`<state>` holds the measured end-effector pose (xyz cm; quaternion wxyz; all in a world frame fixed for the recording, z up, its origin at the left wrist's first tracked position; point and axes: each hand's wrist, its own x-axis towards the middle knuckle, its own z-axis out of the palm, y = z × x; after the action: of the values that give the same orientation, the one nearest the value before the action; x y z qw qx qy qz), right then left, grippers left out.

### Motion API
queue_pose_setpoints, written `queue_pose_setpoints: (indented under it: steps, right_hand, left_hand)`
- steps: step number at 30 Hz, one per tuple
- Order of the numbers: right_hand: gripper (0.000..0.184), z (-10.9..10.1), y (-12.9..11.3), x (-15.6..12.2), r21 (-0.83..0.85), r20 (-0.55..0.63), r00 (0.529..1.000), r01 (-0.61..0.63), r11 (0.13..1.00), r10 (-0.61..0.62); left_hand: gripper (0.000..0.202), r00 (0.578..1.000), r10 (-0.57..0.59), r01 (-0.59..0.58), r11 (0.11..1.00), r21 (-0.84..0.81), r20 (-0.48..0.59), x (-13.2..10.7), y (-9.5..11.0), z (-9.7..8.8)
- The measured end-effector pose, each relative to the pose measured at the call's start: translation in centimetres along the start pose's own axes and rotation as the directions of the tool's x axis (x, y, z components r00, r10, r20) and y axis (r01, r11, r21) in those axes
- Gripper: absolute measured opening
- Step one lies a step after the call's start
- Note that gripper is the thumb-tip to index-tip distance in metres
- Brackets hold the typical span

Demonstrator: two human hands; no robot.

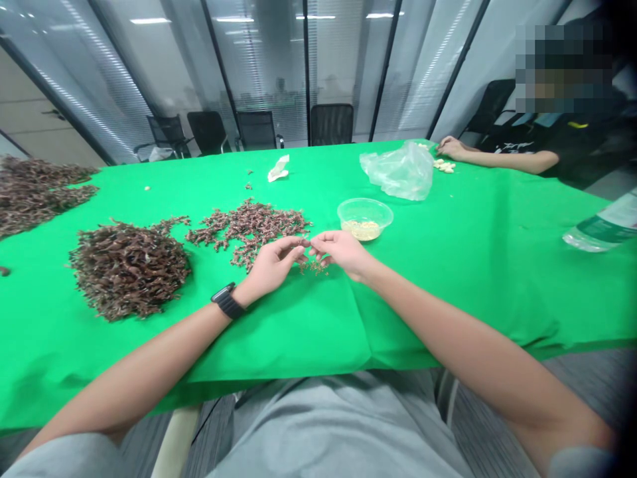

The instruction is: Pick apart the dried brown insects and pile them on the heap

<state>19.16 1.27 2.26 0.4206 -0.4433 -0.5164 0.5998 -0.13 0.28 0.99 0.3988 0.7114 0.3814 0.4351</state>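
Over the green cloth, my left hand point(279, 262) and my right hand point(343, 253) meet fingertip to fingertip, both pinched. Whatever lies between the fingers is too small to make out. Just below the fingertips, tiny yellowish-brown bits point(314, 267) are scattered on the cloth. Beyond my left hand spreads a loose patch of small, reddish-brown, knobbly dried pieces point(253, 226). A clear round plastic bowl point(365, 216) stands right behind my right hand, with small pale-yellow grains point(364, 230) in its bottom. A taller heap of dark brown dried pieces point(129, 269) sits to the left.
Another large brown heap point(34, 192) covers the far left corner. A crumpled clear plastic bag point(401, 170) and a white scrap point(279, 168) lie toward the back. At right are a bottle point(604, 222) and another person's hands point(452, 149) beside pale pieces point(444, 166).
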Motion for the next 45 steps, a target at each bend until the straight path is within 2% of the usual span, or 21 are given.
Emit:
queue_pose_setpoints:
  steps: [6,9,13,16,24,37,41,45]
  right_hand:
    - [0.018,0.0,-0.1,0.0,-0.039,-0.008,1.0,0.021,0.999,-0.021]
    - [0.017,0.2,0.0,0.0,-0.149,-0.05,0.983,0.165,0.975,-0.174]
    - [0.017,0.6,0.0,-0.4,-0.296,-0.026,0.882,0.443,0.846,-0.471]
    - [0.018,0.9,0.1,-0.8,-0.363,0.001,0.828,0.523,0.771,-0.561]
    - [0.019,0.8,0.4,-1.0,-0.488,0.007,0.801,0.526,0.697,-0.599]
    - [0.02,1.0,0.4,-1.2,-0.537,0.01,0.823,0.484,0.691,-0.568]
    - [0.018,0.8,0.6,-1.1,-0.571,0.041,0.802,0.508,0.645,-0.596]
    - [0.017,0.7,0.7,-1.0,-0.623,0.081,0.759,0.545,0.562,-0.646]
  left_hand:
    - [0.04,1.0,-0.007,0.007,1.0,-0.009,0.005,0.0,0.0,0.0]
    - [0.04,1.0,-0.021,0.022,0.998,-0.057,0.016,0.1,0.0,0.0]
    - [0.041,0.997,-0.06,0.068,0.982,-0.176,0.048,0.2,-0.2,0.0]
    - [0.042,0.993,-0.089,0.106,0.962,-0.252,0.08,0.3,-0.3,0.1]
    - [0.043,0.985,-0.127,0.16,0.93,-0.332,0.12,0.1,0.2,0.2]
    - [0.044,0.984,-0.127,0.161,0.94,-0.301,0.128,0.1,0.4,0.2]
    - [0.042,0.985,-0.118,0.152,0.942,-0.3,0.128,0.0,0.5,0.2]
    - [0.039,0.987,-0.105,0.134,0.953,-0.27,0.121,0.1,0.6,0.2]
